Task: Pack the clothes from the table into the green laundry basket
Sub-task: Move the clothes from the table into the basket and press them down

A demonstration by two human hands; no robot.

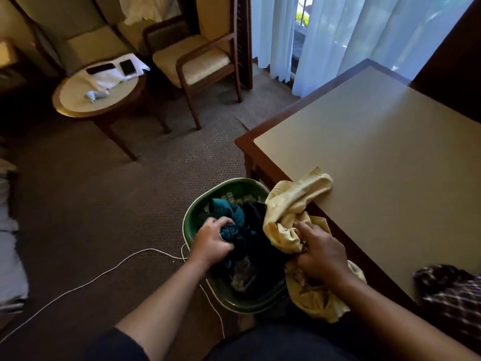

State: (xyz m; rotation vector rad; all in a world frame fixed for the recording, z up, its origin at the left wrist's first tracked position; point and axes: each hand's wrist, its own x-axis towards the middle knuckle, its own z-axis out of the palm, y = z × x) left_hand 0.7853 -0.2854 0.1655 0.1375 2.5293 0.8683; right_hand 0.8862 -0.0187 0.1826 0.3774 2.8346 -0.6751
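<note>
**Clothes Gripped in 2 Hands at Green Basket Beside Table**

A green plastic laundry basket [234, 181] is seen standing on the brown patterned carpet [104, 204]. Inside the basket, a crumpled teal garment [226, 209] is gripped by the left hand [212, 238], whose fingers are curled into the cloth near the basket's left wall. A dark navy garment [256, 213] is lodged beside the teal one, toward the basket's middle. At the basket's right rim, a pale yellow garment [294, 196] is clutched in a bunch by the right hand [320, 254], with the fingers closed round its folds. One end of that garment is draped up onto the edge of the beige-topped, wood-edged table [377, 152] just right of the basket, while the other end is hung outside the basket's near-right side. A dark checked cloth [453, 290] is seen on the table's near edge, well to the right of the basket. A thin white cord [104, 274] is trailed across the carpet to the left of the basket and up to its near-left side. Far beyond the basket to the left, a round wooden side table [78, 100] is covered in part by a white cloth [104, 79], on which 2 dark phones [127, 66] are laid. A wooden armchair with cream cushions [197, 61] is placed beyond the basket, and sheer white curtains [338, 35] are hung farther back to the right.
</note>
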